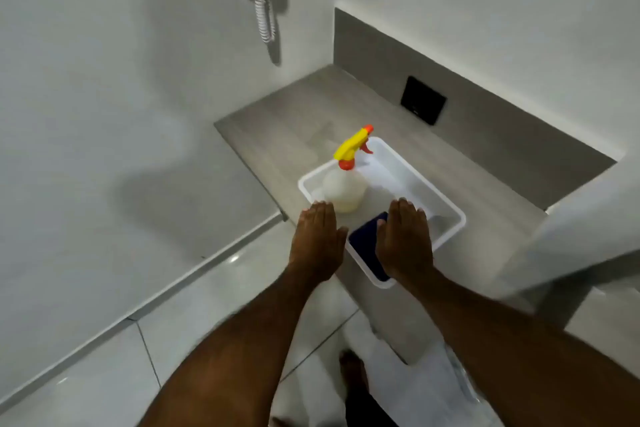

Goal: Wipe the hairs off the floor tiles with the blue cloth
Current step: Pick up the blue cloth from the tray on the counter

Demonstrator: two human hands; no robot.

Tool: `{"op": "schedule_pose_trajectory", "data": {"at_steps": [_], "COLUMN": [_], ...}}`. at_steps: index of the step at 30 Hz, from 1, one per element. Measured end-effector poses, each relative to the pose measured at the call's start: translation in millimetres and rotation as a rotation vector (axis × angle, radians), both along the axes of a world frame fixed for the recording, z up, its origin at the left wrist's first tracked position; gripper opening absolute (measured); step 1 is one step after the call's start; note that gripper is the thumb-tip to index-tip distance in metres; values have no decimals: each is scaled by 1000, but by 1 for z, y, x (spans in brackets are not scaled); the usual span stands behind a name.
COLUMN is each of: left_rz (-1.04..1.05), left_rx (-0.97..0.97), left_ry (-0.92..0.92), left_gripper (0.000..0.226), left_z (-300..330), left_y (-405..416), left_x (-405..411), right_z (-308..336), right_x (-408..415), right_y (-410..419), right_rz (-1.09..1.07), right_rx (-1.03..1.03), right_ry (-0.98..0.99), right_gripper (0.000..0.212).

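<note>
The dark blue cloth lies folded in the near end of a white plastic tub on a grey ledge. My right hand hovers flat over the cloth, palm down, fingers together, covering its right part. My left hand is flat too, just left of the tub's near corner, holding nothing. Glossy pale floor tiles spread below the ledge; no hairs can be made out on them.
A spray bottle with a yellow and orange trigger stands in the tub's left end. The grey ledge meets white walls; a black plate sits on its back panel. A wall-mounted white device with a coiled cord hangs above. My bare foot is on the floor.
</note>
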State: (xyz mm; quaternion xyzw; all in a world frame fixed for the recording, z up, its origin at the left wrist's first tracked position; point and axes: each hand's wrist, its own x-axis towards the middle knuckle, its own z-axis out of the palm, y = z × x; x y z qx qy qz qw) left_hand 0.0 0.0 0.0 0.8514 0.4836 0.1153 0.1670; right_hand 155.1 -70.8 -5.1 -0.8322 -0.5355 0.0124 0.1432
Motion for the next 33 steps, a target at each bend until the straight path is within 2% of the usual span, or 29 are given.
{"op": "schedule_pose_trajectory", "data": {"at_steps": [2,4,8,12,14,16,19,22,26,29,31,33], "left_rz": [-22,-46,-79,-102,-111,-120,-127,-118,-101,-57,3,121], "left_rx": [2,17,-21,-35,-71,-119,-191,-204,-154,-63,5,5], "left_ry": [-49,-36,20,269,403,439,343,196,-149,-307,-353,-248], "left_gripper": [33,25,31,34,30,26,22,27,28,35,39,52], "left_z": [-8,-10,-8,-7,-9,-10,-5,6,36,52,46,19], "left_y": [-2,-5,-3,1,2,4,9,15,13,3,-3,-5], "left_x": [14,25,50,72,80,87,91,79,34,-23,-76,-131], "right_z": [-8,-14,-17,-15,-13,-10,4,25,61,82,78,57], "right_x": [11,16,19,22,25,32,44,49,28,-18,-57,-97], "right_y": [-6,-12,-4,5,9,16,28,34,26,22,26,34], "right_rz": [-55,-56,-29,-27,-61,-92,-121,-213,-91,54,140,189], "right_rx": [-62,-116,-189,-335,-371,-381,-464,-384,-171,-86,-74,-123], "right_ry": [45,54,43,27,76,173,421,677,738,809,821,829], "right_gripper": [44,45,45,27,27,31,32,29,24,25,26,29]}}
